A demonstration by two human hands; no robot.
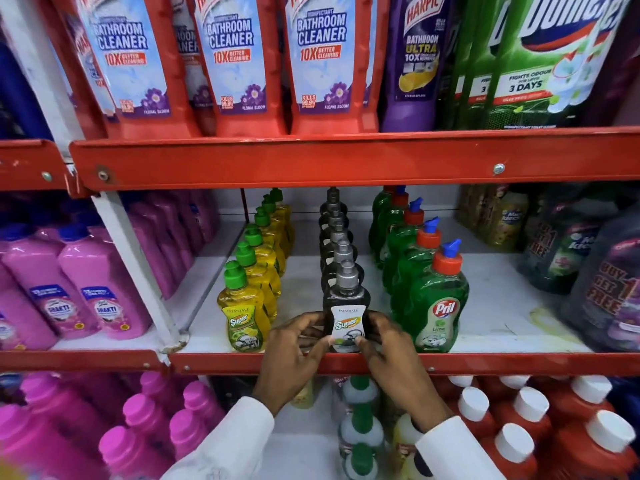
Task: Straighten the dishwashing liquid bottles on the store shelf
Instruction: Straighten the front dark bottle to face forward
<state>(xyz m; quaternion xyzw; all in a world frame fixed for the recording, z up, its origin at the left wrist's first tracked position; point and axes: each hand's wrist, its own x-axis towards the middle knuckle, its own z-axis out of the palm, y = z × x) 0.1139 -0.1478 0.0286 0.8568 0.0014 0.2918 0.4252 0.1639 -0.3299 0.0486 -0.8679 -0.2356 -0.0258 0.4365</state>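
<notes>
Three rows of dishwashing liquid bottles run front to back on the middle shelf [502, 299]. The yellow row with green caps [242, 313] is on the left, the black row with grey caps [341, 247] in the middle, the green Pril row with red caps [436, 306] on the right. The front black bottle [346, 317] stands upright at the shelf's front edge, label facing me. My left hand [294, 355] grips its left side and my right hand [388, 355] grips its right side, thumbs on the label's lower corners.
Red bathroom cleaner bottles [322, 64] fill the shelf above. Pink bottles [93, 299] stand to the left, large dark jugs [606, 282] to the right. The red shelf lip [519, 363] runs just below my hands. White-capped red bottles [519, 420] sit on the shelf beneath.
</notes>
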